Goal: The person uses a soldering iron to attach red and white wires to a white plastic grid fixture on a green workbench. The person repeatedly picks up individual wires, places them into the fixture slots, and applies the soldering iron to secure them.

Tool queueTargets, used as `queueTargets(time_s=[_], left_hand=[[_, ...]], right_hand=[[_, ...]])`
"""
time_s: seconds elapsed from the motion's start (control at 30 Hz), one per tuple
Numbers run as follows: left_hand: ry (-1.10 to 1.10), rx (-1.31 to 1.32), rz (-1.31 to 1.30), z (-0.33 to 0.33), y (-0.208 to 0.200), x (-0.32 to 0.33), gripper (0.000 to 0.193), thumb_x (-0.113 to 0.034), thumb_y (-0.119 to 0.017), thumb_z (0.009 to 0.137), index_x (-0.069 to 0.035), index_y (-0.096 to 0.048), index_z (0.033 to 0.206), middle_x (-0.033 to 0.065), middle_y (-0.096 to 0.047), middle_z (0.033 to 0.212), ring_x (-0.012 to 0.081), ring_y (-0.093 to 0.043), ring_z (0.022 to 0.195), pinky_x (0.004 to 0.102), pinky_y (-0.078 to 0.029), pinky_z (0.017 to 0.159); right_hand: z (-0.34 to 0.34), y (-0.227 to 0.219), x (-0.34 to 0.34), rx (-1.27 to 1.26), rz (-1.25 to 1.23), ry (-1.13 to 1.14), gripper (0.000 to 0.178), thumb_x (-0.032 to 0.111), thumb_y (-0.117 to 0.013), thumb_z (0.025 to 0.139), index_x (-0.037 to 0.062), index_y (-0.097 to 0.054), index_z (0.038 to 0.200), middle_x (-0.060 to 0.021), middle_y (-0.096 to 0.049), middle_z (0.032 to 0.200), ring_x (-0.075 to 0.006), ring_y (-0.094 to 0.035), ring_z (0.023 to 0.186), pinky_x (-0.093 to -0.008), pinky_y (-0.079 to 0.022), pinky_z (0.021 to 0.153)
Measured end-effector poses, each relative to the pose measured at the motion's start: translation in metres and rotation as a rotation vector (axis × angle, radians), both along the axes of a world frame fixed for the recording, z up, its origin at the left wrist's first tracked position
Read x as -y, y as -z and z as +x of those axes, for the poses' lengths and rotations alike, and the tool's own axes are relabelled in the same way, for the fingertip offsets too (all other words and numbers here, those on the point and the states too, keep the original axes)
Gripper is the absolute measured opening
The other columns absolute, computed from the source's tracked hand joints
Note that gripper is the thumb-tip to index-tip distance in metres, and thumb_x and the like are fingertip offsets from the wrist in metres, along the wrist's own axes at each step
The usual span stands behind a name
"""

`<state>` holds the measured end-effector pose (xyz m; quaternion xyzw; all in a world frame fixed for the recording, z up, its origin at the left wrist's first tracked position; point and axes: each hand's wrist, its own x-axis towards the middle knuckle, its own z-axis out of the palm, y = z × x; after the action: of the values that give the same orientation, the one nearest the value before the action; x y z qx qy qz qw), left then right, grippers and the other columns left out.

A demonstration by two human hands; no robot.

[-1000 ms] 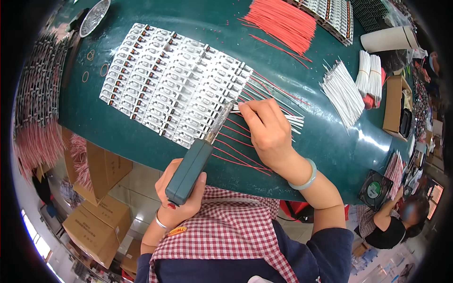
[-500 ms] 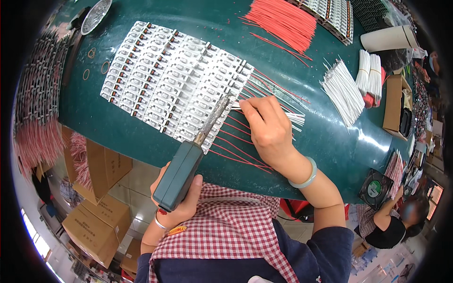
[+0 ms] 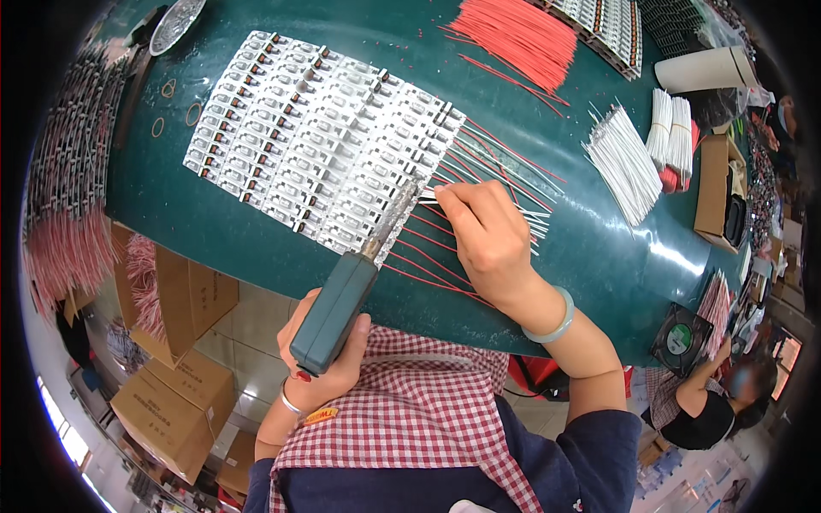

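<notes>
My left hand is wrapped round the dark green body of a soldering gun. Its worn metal barrel slants up to the right edge of a white panel made of rows of small parts. Beside the tip, my right hand is closed in a pinch on a white wire, whose end meets the panel's edge. Red wires and other white wires fan out from that edge, some passing under my right hand. The tip's exact contact point is too small to make out.
Loose red wires are heaped at the far side of the green table. White wires and tied bundles lie to the right, near a cardboard box and a black fan. A metal dish stands far left. Another person sits at right.
The panel has shifted slightly to the right. My left hand and the soldering gun have moved a little right too, while my right hand keeps its pinch near the panel's edge.
</notes>
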<state>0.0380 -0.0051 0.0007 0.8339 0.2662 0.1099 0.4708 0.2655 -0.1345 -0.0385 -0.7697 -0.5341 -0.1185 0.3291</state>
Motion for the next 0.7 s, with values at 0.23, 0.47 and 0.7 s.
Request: queueTargets(time_s=[0.23,0.47,0.7], left_hand=[[0.027,-0.02,-0.005,0.001,-0.003,-0.001,0.025,-0.001,-0.077,0.078,0.007,-0.07,0.101,0.0184,-0.07,0.1,0.0263,-0.072,0.079,0.0313,-0.057,0.07],[0.04,0.012,0.0,0.005,-0.003,-0.001,0.026,0.001,-0.076,0.078,0.007,-0.069,0.103,0.0173,-0.069,0.099,0.0236,-0.071,0.077,0.0292,-0.056,0.067],[0.037,0.035,0.035,0.013,-0.009,0.0,0.022,0.003,-0.076,0.077,0.006,-0.069,0.098,0.0149,-0.069,0.094,0.0216,-0.069,0.073,0.0278,-0.054,0.064]], right_hand=[[-0.001,0.0,0.0,0.022,-0.031,0.019,0.033,0.0,-0.067,0.069,-0.0053,-0.067,0.102,-0.0117,-0.064,0.094,-0.0243,-0.059,0.077,-0.0323,-0.051,0.06],[-0.002,-0.003,0.0,0.023,-0.055,0.019,0.032,0.001,-0.067,0.07,-0.0056,-0.067,0.102,-0.012,-0.063,0.095,-0.0245,-0.059,0.078,-0.0327,-0.051,0.062],[-0.004,-0.003,-0.002,0.057,-0.068,0.032,0.032,0.001,-0.067,0.069,-0.0058,-0.068,0.101,-0.0118,-0.063,0.094,-0.0243,-0.059,0.078,-0.0319,-0.051,0.063]])
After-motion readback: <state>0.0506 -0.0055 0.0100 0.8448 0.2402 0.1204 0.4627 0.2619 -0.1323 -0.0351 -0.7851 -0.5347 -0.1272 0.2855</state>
